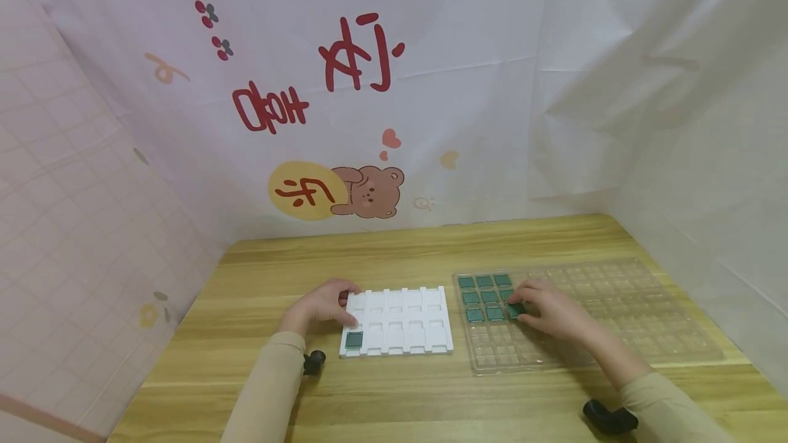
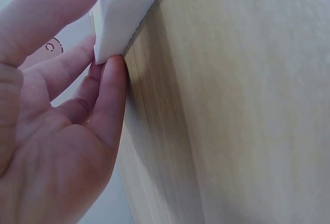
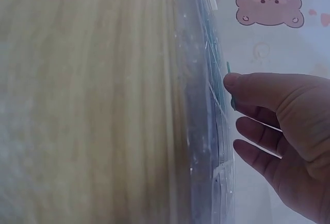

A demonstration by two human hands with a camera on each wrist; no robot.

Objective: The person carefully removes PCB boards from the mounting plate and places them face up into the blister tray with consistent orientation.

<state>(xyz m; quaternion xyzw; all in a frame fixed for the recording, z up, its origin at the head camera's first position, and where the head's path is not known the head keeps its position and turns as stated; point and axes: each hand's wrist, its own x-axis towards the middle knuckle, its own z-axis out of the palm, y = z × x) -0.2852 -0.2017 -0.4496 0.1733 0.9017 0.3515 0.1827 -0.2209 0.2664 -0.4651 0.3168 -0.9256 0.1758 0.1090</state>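
Observation:
My left hand [image 1: 323, 305] grips the left edge of a white plastic tray [image 1: 397, 318], thumb over the top and fingertips against its side, as the left wrist view shows near the tray's corner [image 2: 111, 49]. One dark green square chip [image 1: 353, 340] lies in the tray's front-left pocket. My right hand [image 1: 550, 310] pinches another thin green square chip [image 3: 229, 67] between thumb and finger, held on edge just over a clear plastic tray [image 1: 591, 313]. Several more green chips [image 1: 488, 297] fill pockets in the clear tray's far-left part.
Both trays stand side by side on a wooden table [image 1: 394, 395], a narrow gap between them. White printed curtains [image 1: 468, 108] enclose the table at the back and sides. Black wrist mounts [image 1: 609, 418] sit by both sleeves.

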